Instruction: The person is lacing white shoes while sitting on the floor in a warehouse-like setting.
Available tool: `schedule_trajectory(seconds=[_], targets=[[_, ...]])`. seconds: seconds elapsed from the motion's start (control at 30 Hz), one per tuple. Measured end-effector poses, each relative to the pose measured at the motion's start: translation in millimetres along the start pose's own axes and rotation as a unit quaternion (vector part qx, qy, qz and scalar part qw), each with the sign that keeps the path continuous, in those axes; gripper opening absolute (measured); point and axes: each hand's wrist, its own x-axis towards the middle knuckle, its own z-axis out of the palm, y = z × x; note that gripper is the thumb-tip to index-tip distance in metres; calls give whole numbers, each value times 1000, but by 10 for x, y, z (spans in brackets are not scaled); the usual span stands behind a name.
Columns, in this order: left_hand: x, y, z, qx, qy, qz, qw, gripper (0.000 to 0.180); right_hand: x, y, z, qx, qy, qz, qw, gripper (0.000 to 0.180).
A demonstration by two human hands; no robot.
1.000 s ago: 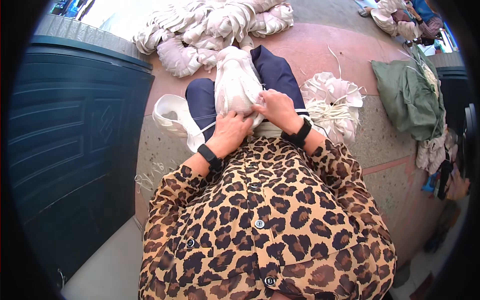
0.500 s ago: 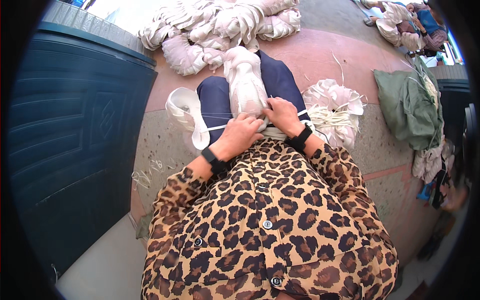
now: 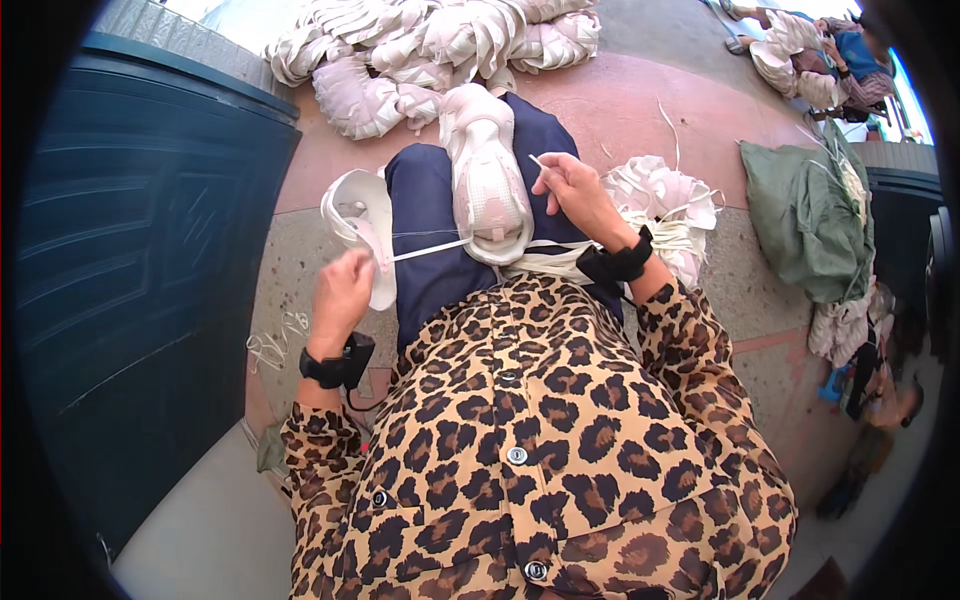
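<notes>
A bundle of pinkish-white shoe uppers (image 3: 490,200) rests lengthwise on my lap, toward the far end between my thighs. A single white shoe upper (image 3: 372,215) hangs by my left thigh, linked to the bundle by a flat white lace (image 3: 432,249) and fine threads. Beside that upper is my left hand (image 3: 342,292), its fingers curled closed; whatever is in them is hidden. To the right of the bundle, raised over my thigh, my right hand (image 3: 575,195) pinches a thin white strip (image 3: 537,161) whose end sticks out past the fingers.
A large heap of bundled uppers (image 3: 430,50) lies ahead. More uppers and loose laces (image 3: 665,205) sit at my right. A green sack (image 3: 805,220) stands farther right; a dark blue door (image 3: 150,250) is at my left. Another person (image 3: 820,60) sits at the far right.
Both hands have left the near end of the bundle and moved apart: the left toward the hanging upper, the right up and rightward with the thin white strip.
</notes>
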Motion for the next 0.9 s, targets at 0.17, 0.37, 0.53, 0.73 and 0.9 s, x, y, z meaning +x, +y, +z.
schedule_trajectory(seconds=[0.17, 0.37, 0.53, 0.73, 0.9], targets=[[663, 669, 214, -148, 172, 170, 959, 14, 252, 103, 108, 71, -18, 46, 996, 19], [1034, 866, 779, -24, 121, 238, 963, 16, 310, 147, 255, -84, 34, -36, 995, 22], [1046, 907, 662, 16, 61, 181, 981, 15, 264, 2, 393, -129, 32, -59, 989, 20], [1083, 881, 665, -121, 23, 47, 991, 17, 282, -17, 491, -245, 38, -110, 963, 19], [1045, 829, 713, -166, 18, 19, 986, 19, 213, -96, 538, -292, 29, -109, 950, 17]])
